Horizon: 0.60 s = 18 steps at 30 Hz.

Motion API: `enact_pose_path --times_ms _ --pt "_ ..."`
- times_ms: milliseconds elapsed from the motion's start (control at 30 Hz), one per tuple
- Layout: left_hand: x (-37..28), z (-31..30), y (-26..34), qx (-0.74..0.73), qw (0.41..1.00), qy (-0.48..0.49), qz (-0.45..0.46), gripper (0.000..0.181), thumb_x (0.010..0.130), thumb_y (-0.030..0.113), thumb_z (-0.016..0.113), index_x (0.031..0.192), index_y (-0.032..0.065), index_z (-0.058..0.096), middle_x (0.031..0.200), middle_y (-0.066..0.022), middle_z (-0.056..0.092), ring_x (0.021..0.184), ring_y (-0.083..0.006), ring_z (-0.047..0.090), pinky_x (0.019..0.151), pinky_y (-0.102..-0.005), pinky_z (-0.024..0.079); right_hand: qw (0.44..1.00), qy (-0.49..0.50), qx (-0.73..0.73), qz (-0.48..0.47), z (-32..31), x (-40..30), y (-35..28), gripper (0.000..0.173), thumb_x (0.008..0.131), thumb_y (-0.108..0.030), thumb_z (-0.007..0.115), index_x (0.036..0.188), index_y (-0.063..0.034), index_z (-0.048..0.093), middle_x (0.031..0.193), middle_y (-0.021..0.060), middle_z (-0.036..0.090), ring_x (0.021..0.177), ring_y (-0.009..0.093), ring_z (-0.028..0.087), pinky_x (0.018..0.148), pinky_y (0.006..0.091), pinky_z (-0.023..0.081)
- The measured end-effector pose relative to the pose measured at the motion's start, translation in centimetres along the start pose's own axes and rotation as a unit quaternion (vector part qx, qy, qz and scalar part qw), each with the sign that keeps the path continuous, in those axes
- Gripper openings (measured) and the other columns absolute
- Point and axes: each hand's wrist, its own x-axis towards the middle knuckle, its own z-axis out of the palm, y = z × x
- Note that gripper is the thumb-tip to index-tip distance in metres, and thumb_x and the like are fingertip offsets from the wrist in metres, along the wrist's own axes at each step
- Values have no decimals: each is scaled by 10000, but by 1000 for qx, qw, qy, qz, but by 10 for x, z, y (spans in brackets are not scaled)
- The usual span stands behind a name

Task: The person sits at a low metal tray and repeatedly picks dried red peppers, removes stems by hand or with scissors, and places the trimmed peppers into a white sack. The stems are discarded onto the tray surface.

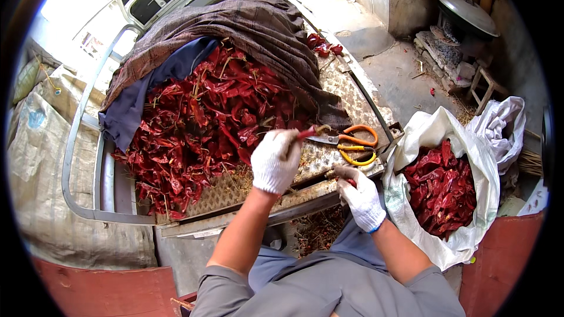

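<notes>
My left hand (277, 158), in a white knit glove, pinches a dried red chili pepper (310, 132) with its stem pointing right. Lower to the right, my right hand (361, 196), gloved too, has its fingers curled round a small red piece (351, 182), probably chili. Scissors with orange and yellow handles (358, 144) lie on the metal cart bed between and above the hands. A big heap of dried red chilies (211, 114) spreads left of my left hand. Right of my right hand, a white woven sack (484, 193) stands with its mouth spread, holding more red chilies (440, 189).
A brown cloth (229, 17) and a dark blue cloth (128, 105) partly cover the heap. The cart has a metal side rail (72, 141). A lidded pan (467, 9) stands on a brick stove at the upper right, near a small wooden stool (484, 88). Stems litter the floor below.
</notes>
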Motion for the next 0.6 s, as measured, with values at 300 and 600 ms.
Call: enact_pose_path --times_ms 300,600 --pt "-124 -15 28 -217 941 -109 -234 265 874 110 811 1107 15 727 1023 -125 733 880 -240 732 815 -346 581 941 -87 -258 -201 34 11 -19 237 936 -255 783 1087 -78 742 981 135 718 865 312 713 788 399 571" --pt "-113 -54 13 -224 961 -148 -61 172 894 73 803 1063 67 773 951 -87 723 874 -242 706 767 -346 560 800 -251 -511 -189 42 0 -32 317 936 -404 716 1049 -110 682 944 153 728 902 386 706 786 487 556"
